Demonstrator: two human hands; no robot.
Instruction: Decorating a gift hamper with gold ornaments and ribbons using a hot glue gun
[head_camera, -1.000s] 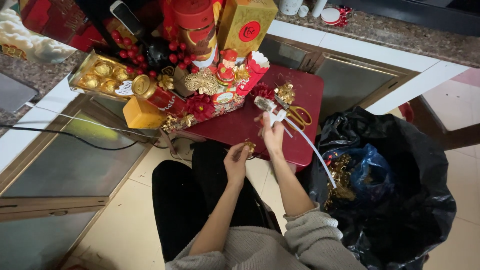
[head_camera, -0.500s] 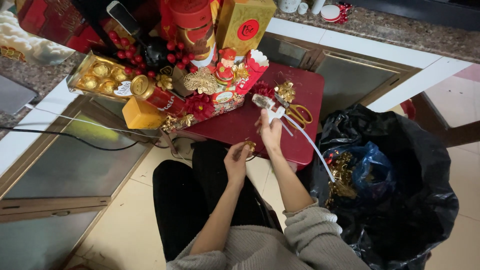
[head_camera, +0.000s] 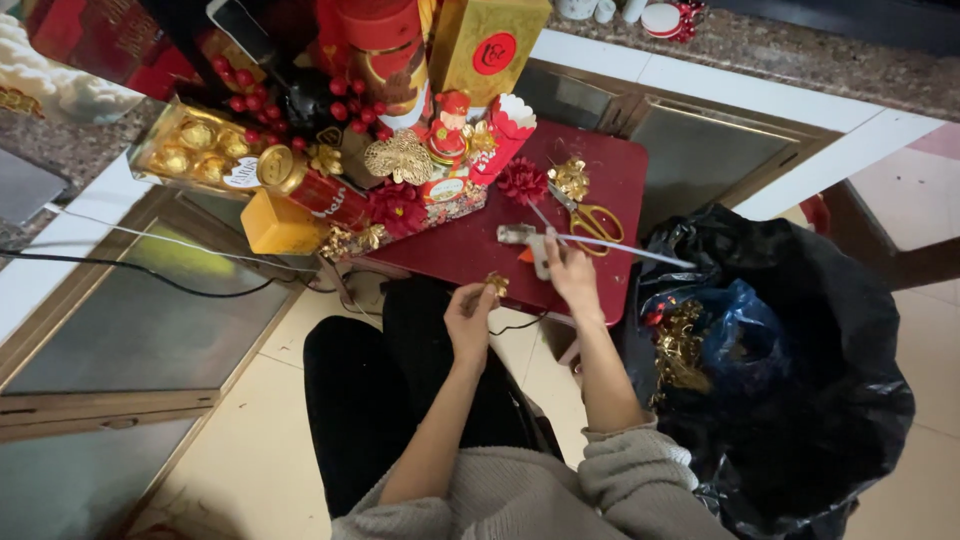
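Observation:
My left hand (head_camera: 470, 318) pinches a small gold ornament (head_camera: 496, 284) just off the near edge of a low dark red table (head_camera: 610, 170). My right hand (head_camera: 572, 272) grips a white glue gun (head_camera: 527, 240) whose clear stick (head_camera: 630, 250) juts to the right. The gun's nozzle end lies low over the red tabletop, a little beyond the ornament. Scissors with yellow handles (head_camera: 592, 217) lie just behind the gun, next to a red fabric flower (head_camera: 523, 180) and a gold leaf decoration (head_camera: 572, 177).
A red and gold gift arrangement (head_camera: 390, 130) with boxes, berries, a tray of gold-wrapped chocolates (head_camera: 190, 150) and a yellow box (head_camera: 278, 224) crowds the table's left. An open black rubbish bag (head_camera: 800, 360) with gold scraps stands at right. A black cable (head_camera: 140, 275) crosses the floor at left.
My right hand has lowered the glue gun toward the table and nearer to me. The left hand stays by the table edge with the ornament.

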